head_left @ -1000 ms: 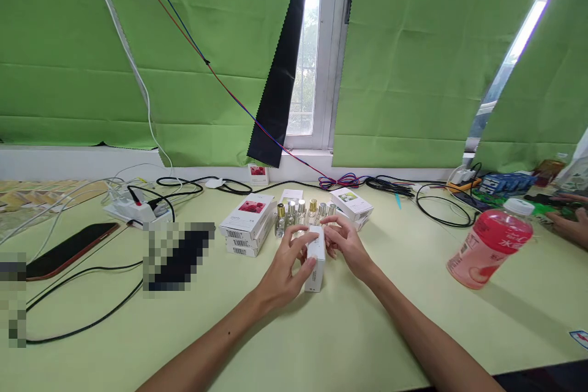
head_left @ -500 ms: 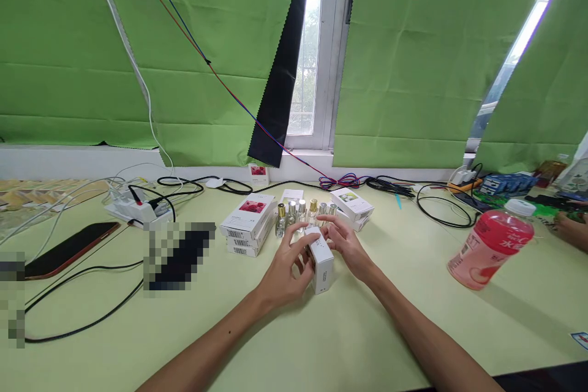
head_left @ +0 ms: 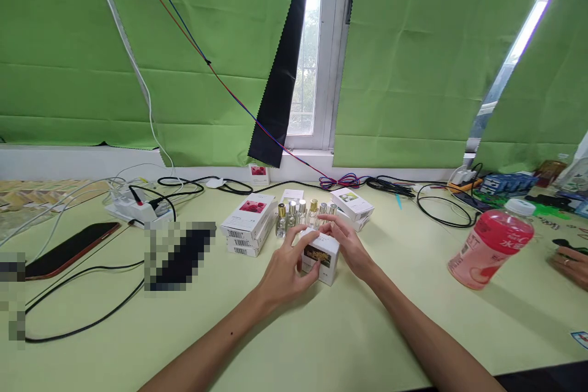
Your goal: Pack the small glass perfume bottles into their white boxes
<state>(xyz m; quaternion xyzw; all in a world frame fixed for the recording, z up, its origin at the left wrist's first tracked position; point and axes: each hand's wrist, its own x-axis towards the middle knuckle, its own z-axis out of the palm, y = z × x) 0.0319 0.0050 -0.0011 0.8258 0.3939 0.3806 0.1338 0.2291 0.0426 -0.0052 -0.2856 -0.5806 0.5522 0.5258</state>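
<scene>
A small white box (head_left: 327, 247) with a dark picture on its front stands on the table between my hands. My left hand (head_left: 288, 266) grips it from the left, the thumb on the front and the fingers over the top. From the right, my right hand (head_left: 350, 246) holds the far right edge, its fingers bent at the top; its thumb is hidden. Just behind the box stand several small glass bottles (head_left: 293, 217) with gold and silver caps, partly covered by my fingers. Stacked white boxes (head_left: 250, 214) with red flower pictures lie to the left, and more white boxes (head_left: 353, 204) behind to the right.
A pink drink bottle (head_left: 493, 245) stands on the right. Another person's hand (head_left: 572, 264) rests at the right edge. Phones (head_left: 73, 248), a power strip (head_left: 142, 214) and black cables (head_left: 92, 268) lie on the left. More cables (head_left: 390, 186) run along the wall.
The white box has turned between my hands, so its pictured front now faces me instead of its narrow side. The other person's hand at the right has come nearer.
</scene>
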